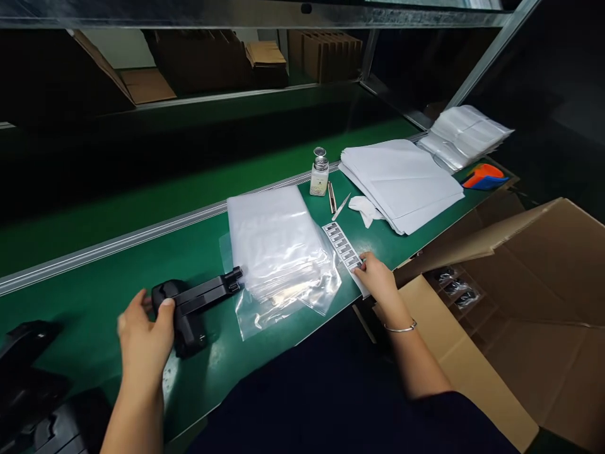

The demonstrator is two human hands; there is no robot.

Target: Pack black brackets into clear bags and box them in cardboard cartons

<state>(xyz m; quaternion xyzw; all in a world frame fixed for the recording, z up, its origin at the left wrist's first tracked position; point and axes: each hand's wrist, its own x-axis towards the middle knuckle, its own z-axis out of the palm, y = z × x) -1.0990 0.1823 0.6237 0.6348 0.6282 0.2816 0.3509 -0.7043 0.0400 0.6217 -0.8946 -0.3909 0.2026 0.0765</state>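
Note:
My left hand [144, 337] grips a black plastic gun-shaped part [196, 302] that lies on the green bench [94, 296], thumb on its rear end. My right hand [378, 280] rests at the near end of a white label strip [343, 244] printed with small dark labels, fingers curled onto it in a pinch; a thin bracelet sits on that wrist. A stack of clear plastic bags [278, 249] lies between the two hands.
A small glass bottle [319, 171], tweezers [331, 197] and a white cloth [366, 208] sit behind the strip. White sheets [401, 183] and more bags [466, 135] lie at right. An open cardboard box [510, 296] stands at right. More black parts [28, 378] lie at far left.

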